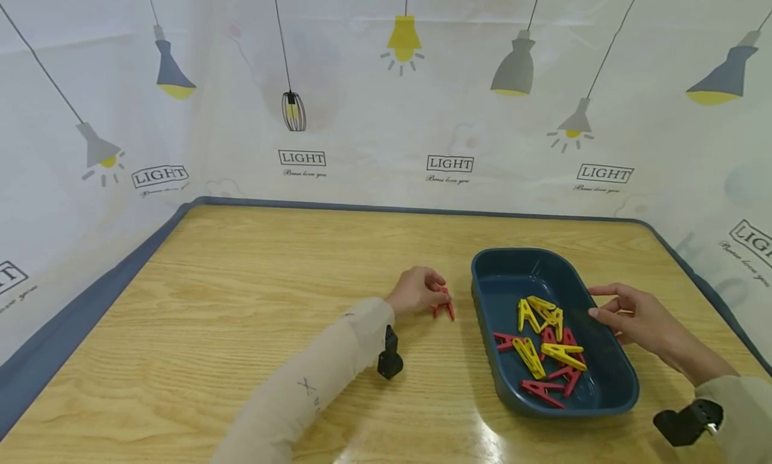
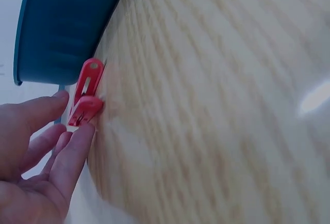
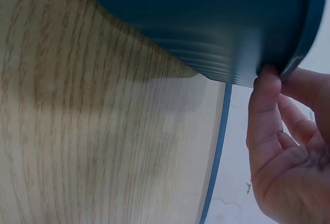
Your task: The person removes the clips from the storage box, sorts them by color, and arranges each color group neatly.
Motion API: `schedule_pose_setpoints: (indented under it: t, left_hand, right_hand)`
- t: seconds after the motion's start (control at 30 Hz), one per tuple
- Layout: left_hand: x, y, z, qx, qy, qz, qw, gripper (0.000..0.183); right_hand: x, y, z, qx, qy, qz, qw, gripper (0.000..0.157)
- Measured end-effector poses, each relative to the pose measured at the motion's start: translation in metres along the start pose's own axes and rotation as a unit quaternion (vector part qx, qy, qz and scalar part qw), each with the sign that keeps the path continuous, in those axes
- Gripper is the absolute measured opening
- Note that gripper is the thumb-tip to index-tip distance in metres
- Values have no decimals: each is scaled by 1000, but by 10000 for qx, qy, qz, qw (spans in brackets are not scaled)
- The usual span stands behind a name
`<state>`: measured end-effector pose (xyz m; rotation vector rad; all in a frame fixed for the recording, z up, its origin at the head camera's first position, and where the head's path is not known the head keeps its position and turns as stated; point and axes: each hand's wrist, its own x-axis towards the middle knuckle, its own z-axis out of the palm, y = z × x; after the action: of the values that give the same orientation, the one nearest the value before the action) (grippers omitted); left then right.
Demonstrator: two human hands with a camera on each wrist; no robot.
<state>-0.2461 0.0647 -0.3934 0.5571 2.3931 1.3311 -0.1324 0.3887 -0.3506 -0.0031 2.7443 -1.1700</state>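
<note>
A dark blue plastic basin (image 1: 490,357) stands on the wooden table, with several yellow clothespins (image 1: 529,358) and red ones (image 1: 543,391) lying loose inside. Just left of the basin, my left hand (image 1: 417,291) pinches a red clothespin (image 2: 88,82) between thumb and fingertips. The clothespin's two legs spread toward the near side, low over the tabletop. My right hand (image 1: 640,318) grips the basin's right rim, with the thumb over the inner side and fingers (image 3: 264,110) against the outer wall.
The wooden tabletop (image 1: 241,296) reaches back to a pale curtain (image 1: 362,115) printed with lamps and edged by a blue band. Black wrist cameras (image 1: 391,357) sit on both sleeves.
</note>
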Motion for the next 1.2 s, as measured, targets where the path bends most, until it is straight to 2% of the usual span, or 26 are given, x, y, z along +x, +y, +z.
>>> schedule_pose_setpoints:
  t: [0.17, 0.33, 0.47, 0.63, 0.97, 1.2]
  left_hand:
    - [0, -2, -10, 204, -390, 92, 9990, 30]
    - [1, -3, -15, -196, -842, -81, 9962, 30]
    - [2, -5, -14, -283, -990, -94, 9946, 30]
    - [3, -7, -10, -440, -909, -123, 9948, 29]
    - [-3, -7, -3, -1029, -413, -420, 9929, 24]
    - [-7, -7, 0, -1027, -151, -379, 9939, 22]
  right_hand:
    - [1, -1, 0, 17, -8, 25, 10000, 56]
    - [1, 0, -1, 36, -21, 82, 10000, 56]
    - [1, 0, -1, 55, -20, 46, 10000, 55]
    - [1, 0, 0, 94, -23, 37, 9999, 55]
    - [0, 1, 0, 21, 2, 29, 10000, 55]
    - [1, 2, 1, 31, 14, 9, 10000, 55]
